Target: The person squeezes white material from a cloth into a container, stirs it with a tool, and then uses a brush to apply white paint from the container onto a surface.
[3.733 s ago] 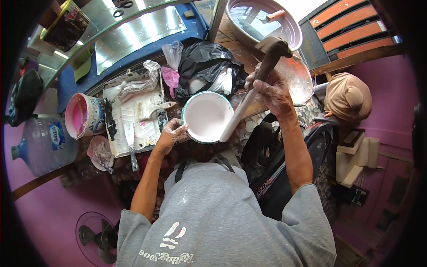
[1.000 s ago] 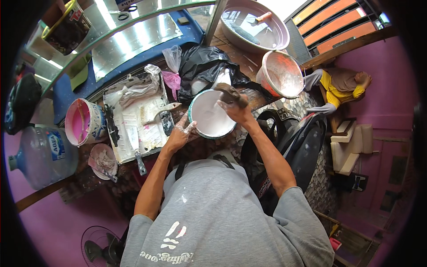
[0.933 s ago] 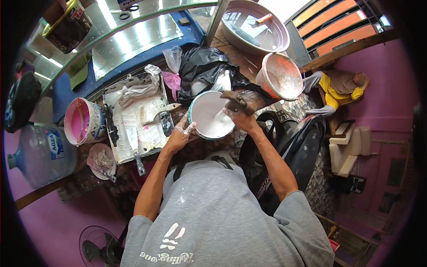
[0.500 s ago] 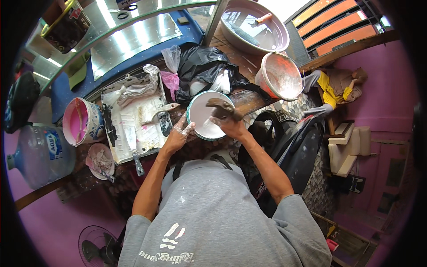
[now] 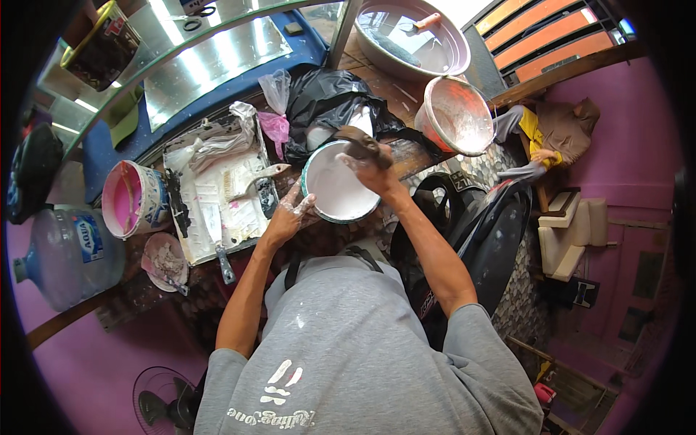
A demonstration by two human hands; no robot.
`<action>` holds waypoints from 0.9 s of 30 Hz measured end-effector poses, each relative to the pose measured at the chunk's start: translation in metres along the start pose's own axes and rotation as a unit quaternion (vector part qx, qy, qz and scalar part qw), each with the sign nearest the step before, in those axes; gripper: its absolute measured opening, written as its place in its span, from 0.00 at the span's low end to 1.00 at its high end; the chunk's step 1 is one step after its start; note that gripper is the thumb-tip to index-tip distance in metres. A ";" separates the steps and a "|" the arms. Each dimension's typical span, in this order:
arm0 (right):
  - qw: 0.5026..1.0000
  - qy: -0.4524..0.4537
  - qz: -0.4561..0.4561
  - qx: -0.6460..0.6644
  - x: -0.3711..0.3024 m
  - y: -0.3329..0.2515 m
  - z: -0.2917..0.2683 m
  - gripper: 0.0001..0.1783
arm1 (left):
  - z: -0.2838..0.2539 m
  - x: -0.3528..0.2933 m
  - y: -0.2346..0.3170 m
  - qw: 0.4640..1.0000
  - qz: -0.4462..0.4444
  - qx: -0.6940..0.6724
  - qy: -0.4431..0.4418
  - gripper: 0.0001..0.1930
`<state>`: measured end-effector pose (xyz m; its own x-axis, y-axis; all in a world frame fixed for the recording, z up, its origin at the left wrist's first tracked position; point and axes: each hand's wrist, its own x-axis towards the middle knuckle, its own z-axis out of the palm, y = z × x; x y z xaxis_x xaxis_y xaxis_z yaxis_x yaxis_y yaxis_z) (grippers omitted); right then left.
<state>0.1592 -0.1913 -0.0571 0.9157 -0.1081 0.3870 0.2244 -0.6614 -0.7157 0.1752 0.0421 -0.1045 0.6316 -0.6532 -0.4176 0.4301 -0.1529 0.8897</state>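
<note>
A white round bucket (image 5: 316, 174) with a dark teal rim stands in front of me, whitish inside. My left hand (image 5: 291, 214), smeared with white, is closed on its left rim with the thumb over the edge. My right hand (image 5: 375, 172) grips a dark brown, curved object (image 5: 357, 139) above the bucket's far right rim. What kind of object it is cannot be made out, as the fingers and motion blur hide part of it. Left of the bucket, a white-smeared paint tray (image 5: 192, 235) holds a brush (image 5: 274, 171) and a scraper (image 5: 223, 264).
A black plastic bag (image 5: 312, 98) lies behind the bucket. Another bucket (image 5: 429, 134) and a water-filled basin (image 5: 457, 61) stand to the right. Leftward are a pink paint pail (image 5: 154, 199), a small bowl (image 5: 156, 275) and a water jug (image 5: 65, 268). A motorbike (image 5: 478, 246) and a seated person (image 5: 565, 138) are at right.
My right hand has risen from inside the bucket toward its far rim, lifting the brown object away. The left hand keeps its hold on the rim.
</note>
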 end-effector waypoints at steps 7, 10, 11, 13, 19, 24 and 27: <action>0.993 -0.070 0.097 0.023 -0.058 -0.017 -0.027 0.14 | 0.003 -0.001 0.001 0.992 0.073 0.096 0.035 0.33; 0.996 -0.074 0.001 0.044 -0.031 -0.036 0.002 0.16 | 0.005 -0.001 0.007 0.989 0.090 0.115 0.033 0.32; 0.994 -0.091 0.048 0.046 -0.023 -0.031 0.009 0.15 | 0.005 -0.006 0.012 0.993 0.063 0.097 0.029 0.31; 0.999 -0.021 0.028 0.015 -0.005 -0.021 0.009 0.12 | 0.000 -0.002 -0.002 0.992 0.073 0.095 0.035 0.31; 0.992 0.002 0.104 0.069 -0.034 -0.021 -0.022 0.10 | 0.002 0.001 -0.008 0.982 0.119 0.132 0.066 0.32; 1.000 0.014 -0.006 0.008 -0.021 -0.020 0.017 0.10 | 0.005 -0.003 0.000 0.995 0.057 0.075 0.035 0.32; 0.997 -0.004 0.077 0.017 -0.016 -0.003 -0.002 0.10 | 0.002 0.003 -0.010 0.995 0.074 0.060 0.037 0.32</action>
<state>0.1428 -0.1890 -0.0602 0.9426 -0.1999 0.2673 0.0932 -0.6114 -0.7858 0.1716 0.0395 -0.1141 0.7308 -0.6188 -0.2880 0.2510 -0.1488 0.9565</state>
